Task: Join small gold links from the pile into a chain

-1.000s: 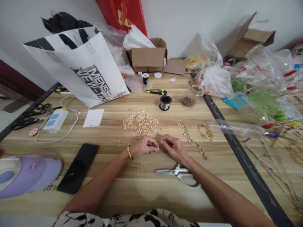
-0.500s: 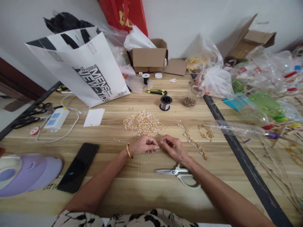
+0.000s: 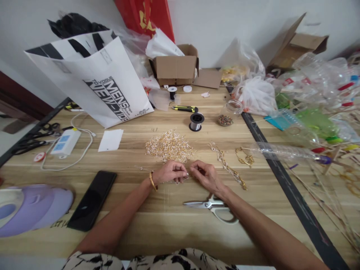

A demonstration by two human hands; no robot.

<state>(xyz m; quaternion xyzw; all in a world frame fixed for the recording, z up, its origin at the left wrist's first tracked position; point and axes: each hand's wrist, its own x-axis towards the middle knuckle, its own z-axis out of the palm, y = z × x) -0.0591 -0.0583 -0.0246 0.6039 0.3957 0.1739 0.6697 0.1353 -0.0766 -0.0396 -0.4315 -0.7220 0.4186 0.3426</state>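
Observation:
My left hand (image 3: pixel 171 172), with a gold bangle at the wrist, pinches a short string of small silvery beads (image 3: pixel 176 182) that hangs below the fingers. My right hand (image 3: pixel 204 173) is closed in a pinch just to the right, fingertips close to the left ones; what it holds is too small to make out. Beyond both hands lies a pile of gold and clear beads (image 3: pixel 170 145). A beaded strand (image 3: pixel 227 165) rests to the right of my right hand. White-handled scissors (image 3: pixel 212 205) lie beside the right wrist, blades pointing left.
A spool of wire (image 3: pixel 196 122), a yellow-black box cutter (image 3: pixel 185 109) and a clear jar of beads (image 3: pixel 228 114) stand behind the pile. At left are a black phone (image 3: pixel 92 200) and a white power strip (image 3: pixel 66 142). Plastic bottles (image 3: pixel 317 82) crowd the right side.
Both hands stay almost in place, still pinching close together. The view has shifted very slightly; nothing on the table has visibly moved.

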